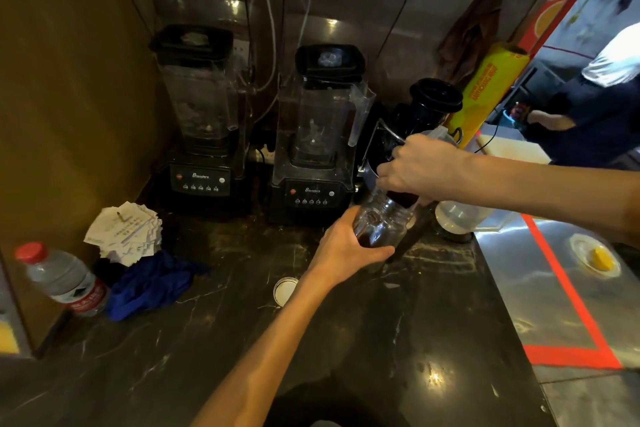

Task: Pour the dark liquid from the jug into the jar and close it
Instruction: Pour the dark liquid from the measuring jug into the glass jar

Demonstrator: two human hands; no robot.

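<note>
My left hand [349, 241] grips a clear plastic jar [382, 222], tilted toward the right, with dark liquid in its lower part. Above it my right hand [420, 166] holds a jug [401, 198] of dark liquid, tipped with its lip over the jar's mouth. My right hand hides most of the jug. A small white round lid [284, 289] lies on the dark marble counter [346, 340], to the left of my left forearm.
Two black blenders [204, 121] [318, 135] stand at the back, a black juicer [429, 107] to their right. A water bottle [65, 279], blue cloth [152, 282] and paper slips [124, 236] lie left. A clear container [460, 217] sits right; a person [595, 97] stands beyond.
</note>
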